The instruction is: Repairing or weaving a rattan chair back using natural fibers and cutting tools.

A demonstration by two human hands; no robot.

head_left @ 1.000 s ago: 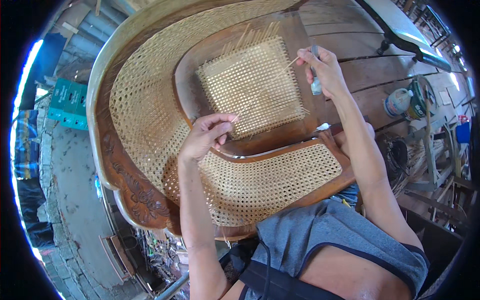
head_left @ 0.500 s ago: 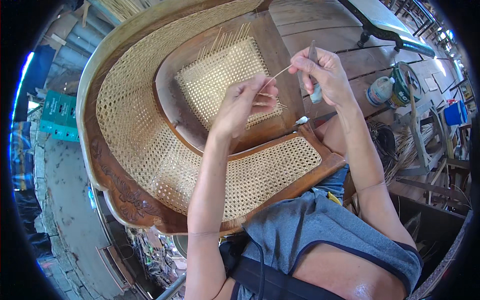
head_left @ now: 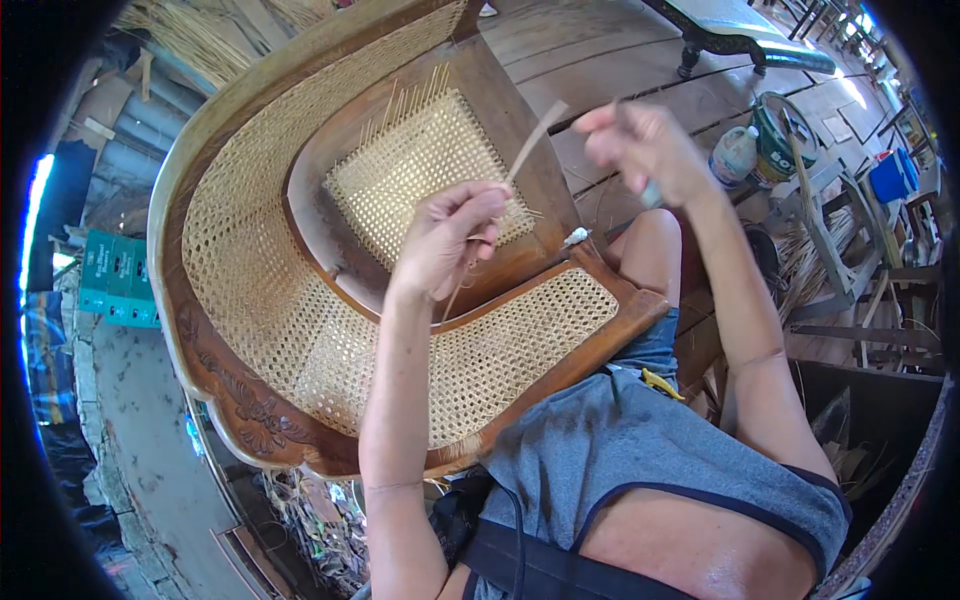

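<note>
My left hand [head_left: 450, 238] is closed, pinching a thin flat cane strip [head_left: 535, 143] whose pale end sticks up toward the right. The strip's other part hangs below the fingers. To the right, smeared by motion, my right hand [head_left: 652, 155] is closed on a knife [head_left: 652, 194]; its pale blue handle shows under the palm and the dark blade is mostly hidden. Both hands are over a carved wooden armchair [head_left: 535, 190]. Its woven cane seat panel [head_left: 410, 165] has loose cane ends standing along the far edge.
Cane mesh also fills the chair's curved back and arm [head_left: 510, 350]. Yellow-handled pliers [head_left: 660, 384] lie at my lap. A plastic jug [head_left: 734, 156] and dark green bucket [head_left: 785, 145] stand on the plank floor. Green crates [head_left: 118, 278] are at far left.
The cane strip was stretched between both hands; now only my left hand holds it, its end free. My left hand turned and moved left. My right fingers came off the strip.
</note>
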